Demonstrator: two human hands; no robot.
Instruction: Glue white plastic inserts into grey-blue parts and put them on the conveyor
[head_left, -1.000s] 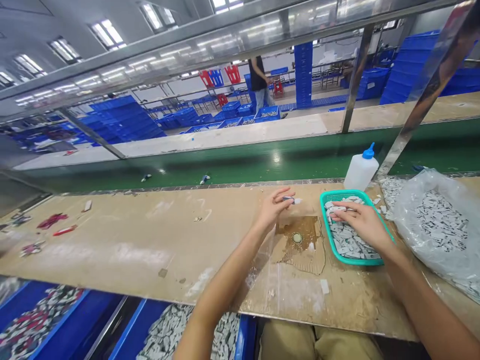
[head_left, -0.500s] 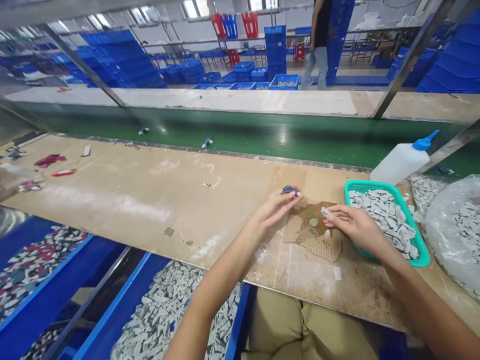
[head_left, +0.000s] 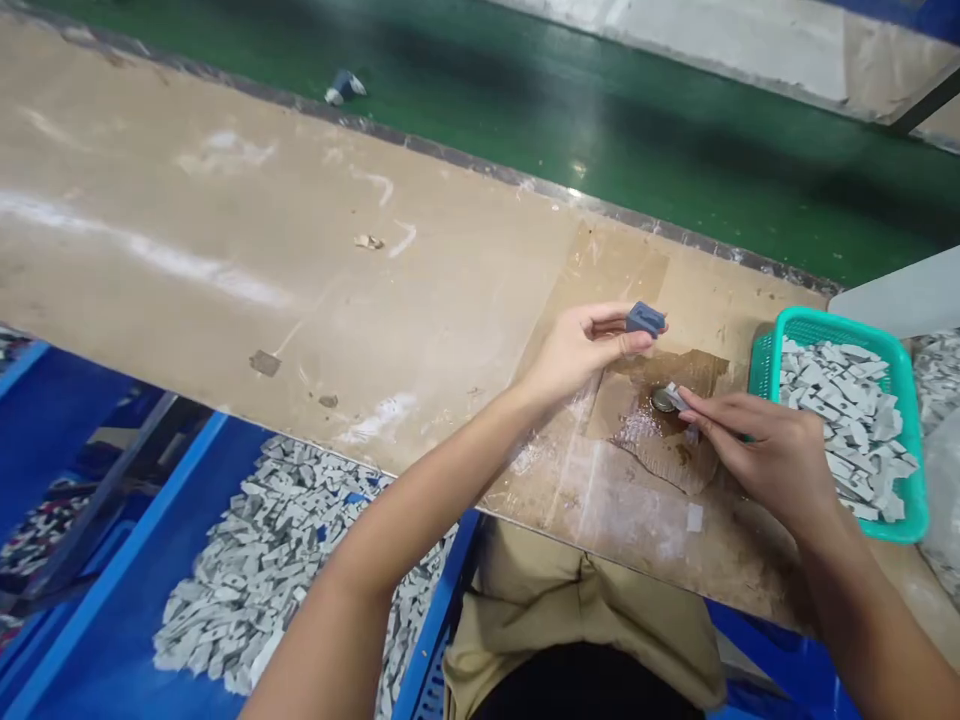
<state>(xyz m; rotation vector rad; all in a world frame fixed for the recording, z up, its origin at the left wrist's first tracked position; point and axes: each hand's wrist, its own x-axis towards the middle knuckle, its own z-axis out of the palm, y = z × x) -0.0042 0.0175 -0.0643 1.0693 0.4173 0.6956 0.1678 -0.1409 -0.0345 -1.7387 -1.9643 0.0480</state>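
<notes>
Between the fingertips of my left hand (head_left: 589,345) is a small dark blue block-like piece (head_left: 645,319), raised above the bench. My right hand (head_left: 765,440) pinches a small pale grey-white piece (head_left: 676,396) right at a small round cap-like dish (head_left: 661,400); whether the two touch is hard to tell. The dish rests on a wet, brown-stained cardboard sheet (head_left: 667,462). Just right of my right hand stands a green plastic basket (head_left: 919,500) heaped with grey-white pieces (head_left: 847,420).
A blue crate (head_left: 187,475) of grey-white pieces sits below the bench edge at left. Beyond the tan bench (head_left: 465,300) runs a green belt (head_left: 480,90) carrying a blue-and-white piece (head_left: 345,87). A white bottle (head_left: 900,290) stands behind the basket.
The view has tilted down and come closer. My right hand has brought the pale piece to the round dish. The blue piece in my left hand now shows a broad face.
</notes>
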